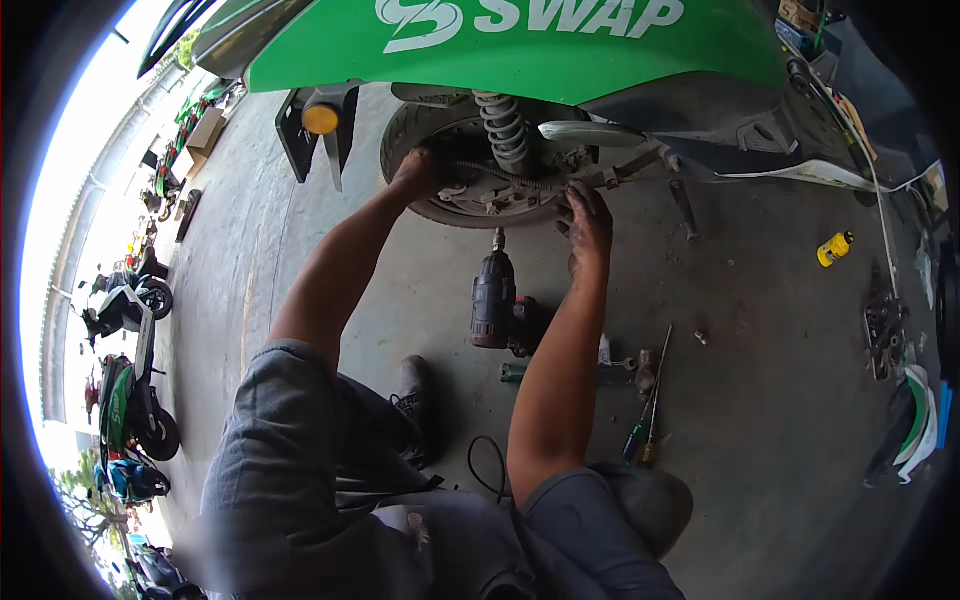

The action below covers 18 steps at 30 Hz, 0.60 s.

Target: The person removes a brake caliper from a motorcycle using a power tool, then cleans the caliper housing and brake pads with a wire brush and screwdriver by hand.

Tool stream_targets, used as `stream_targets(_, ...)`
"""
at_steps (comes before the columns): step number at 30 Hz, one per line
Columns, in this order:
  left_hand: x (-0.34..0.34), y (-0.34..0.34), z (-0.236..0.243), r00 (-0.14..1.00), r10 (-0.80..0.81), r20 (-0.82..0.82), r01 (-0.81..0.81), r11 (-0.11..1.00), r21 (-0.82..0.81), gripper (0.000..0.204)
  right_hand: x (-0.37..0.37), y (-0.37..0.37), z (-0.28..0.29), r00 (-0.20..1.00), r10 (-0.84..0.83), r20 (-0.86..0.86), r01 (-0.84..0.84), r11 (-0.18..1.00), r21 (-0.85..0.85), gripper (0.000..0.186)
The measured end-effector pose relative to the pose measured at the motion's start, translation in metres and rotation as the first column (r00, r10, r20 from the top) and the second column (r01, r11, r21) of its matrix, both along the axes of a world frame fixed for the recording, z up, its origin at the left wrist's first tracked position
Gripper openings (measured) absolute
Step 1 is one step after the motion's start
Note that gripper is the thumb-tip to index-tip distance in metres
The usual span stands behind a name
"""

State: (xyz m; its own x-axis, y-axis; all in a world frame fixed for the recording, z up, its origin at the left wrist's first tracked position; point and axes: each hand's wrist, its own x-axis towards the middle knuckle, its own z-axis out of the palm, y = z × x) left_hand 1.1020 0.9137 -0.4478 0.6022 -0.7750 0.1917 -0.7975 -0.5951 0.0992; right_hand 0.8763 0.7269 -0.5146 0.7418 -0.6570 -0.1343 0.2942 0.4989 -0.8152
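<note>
Under the green body panel of a scooter are a wheel, a grey coil shock and a thin ribbed line across the hub parts. My left hand is at the wheel's left side, fingers curled into shadow around something unclear. My right hand has its fingertips on the right end of the ribbed line, apparently pinching it. Below the wheel a black power drill with a socket lies on the floor, between my forearms.
Behind the drill lie a green tool, screwdrivers and a loose socket. A bar lies right of my hand, a yellow bottle farther right, assorted parts at the right edge. Parked scooters line the left.
</note>
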Motion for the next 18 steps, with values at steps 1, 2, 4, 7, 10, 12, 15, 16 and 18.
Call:
stream_targets(1,-0.003,0.0,0.006,1.0,-0.003,-0.025,0.004,1.0,0.014,0.074,-0.001,-0.001,0.0,1.0,-0.003,-0.009,0.003,1.0,0.007,0.028)
stream_targets(2,-0.007,0.001,0.013,1.0,-0.005,-0.02,0.005,1.0,-0.004,0.073,0.0,-0.001,0.0,1.0,-0.006,-0.016,0.007,1.0,0.014,0.028)
stream_targets(4,-0.014,0.003,0.028,1.0,-0.007,-0.002,0.007,0.999,-0.038,0.069,0.004,0.001,-0.003,1.0,0.004,0.005,-0.003,0.995,-0.097,0.03)
stream_targets(7,-0.06,-0.008,0.068,0.99,0.135,-0.029,-0.134,0.991,0.017,0.065,0.007,-0.004,-0.004,0.97,0.231,-0.076,-0.24,0.961,-0.135,0.034)
stream_targets(10,-0.093,0.011,0.078,0.988,0.149,0.049,-0.143,0.984,-0.105,0.06,0.006,0.023,0.03,0.846,0.529,-0.066,-0.531,0.847,-0.007,0.038)
stream_targets(12,-0.109,0.012,0.072,0.991,0.11,0.081,-0.085,0.96,-0.267,0.059,0.002,0.044,0.053,0.793,0.604,0.08,-0.608,0.793,0.04,0.043)
stream_targets(15,-0.15,0.008,0.075,0.994,0.108,0.011,-0.097,0.93,-0.355,0.074,0.0,0.084,0.077,0.808,0.488,0.329,-0.533,0.844,0.057,0.046)
stream_targets(16,-0.163,0.012,0.079,0.992,0.12,-0.047,-0.129,0.943,-0.305,0.089,-0.003,0.09,0.084,0.83,0.468,0.305,-0.502,0.864,0.041,0.046)
stream_targets(18,-0.179,0.033,0.088,0.998,-0.051,-0.046,0.036,0.956,-0.29,0.088,-0.005,0.095,0.092,0.873,0.416,0.254,-0.429,0.903,-0.003,0.046)
